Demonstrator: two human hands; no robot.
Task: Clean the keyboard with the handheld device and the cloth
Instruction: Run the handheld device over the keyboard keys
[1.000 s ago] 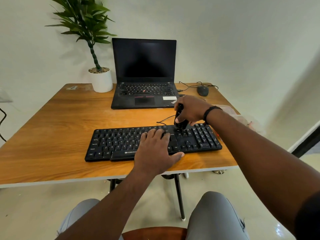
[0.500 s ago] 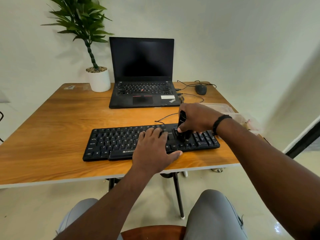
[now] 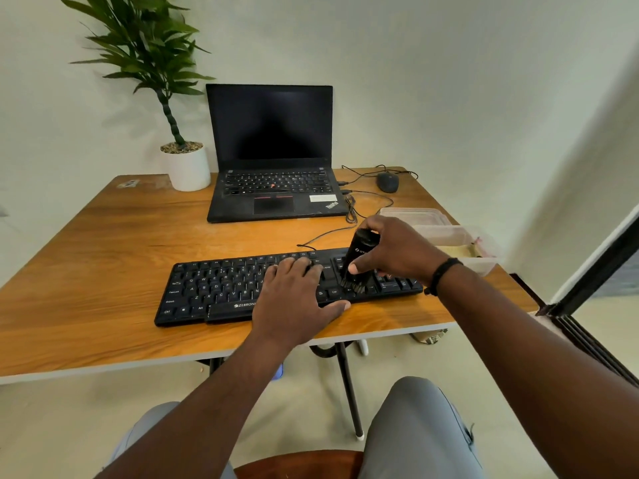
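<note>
Black keyboard: flat on wooden desk, pressed by flat left hand.
Black brush-tipped handheld device: right hand grip clenched round it.
Change: bristles moved from keyboard's far edge to near keys; brushing continues, cloth unseen.

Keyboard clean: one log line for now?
left hand flat on keyboard | right hand grips handheld device | brush on right-side keys

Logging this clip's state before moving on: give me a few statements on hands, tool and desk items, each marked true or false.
1. The right hand grips the black cylindrical handheld device, brush end on the black keyboard. True.
2. The left hand lifts the keyboard. False: it rests flat on the keys.
3. The black laptop is closed. False: it is open, with a dark screen.
4. A dark mouse lies right of the laptop. True.
</note>
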